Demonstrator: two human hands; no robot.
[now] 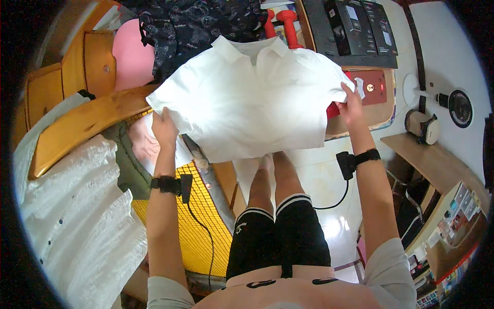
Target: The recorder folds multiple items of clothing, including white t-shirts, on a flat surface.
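Note:
A white short-sleeved polo shirt [252,103] hangs spread out in front of me, its collar at the far side and its hem toward my legs. My left hand [163,127] is closed on the edge of its left sleeve. At the other side my right hand [351,107] pinches the right sleeve's edge. The cloth between the hands is fairly flat, with soft creases near the sleeves. A black strap with a small device and a cable is on each wrist.
A wooden rail [87,126] and white draped cloth [77,216] stand at the left, beside a yellow checked surface [198,221]. Beyond the shirt lie dark patterned fabric [195,31], a pink rounded object [133,56], red dumbbells [289,28] and black boxes [355,26]. Shelves [458,226] line the right.

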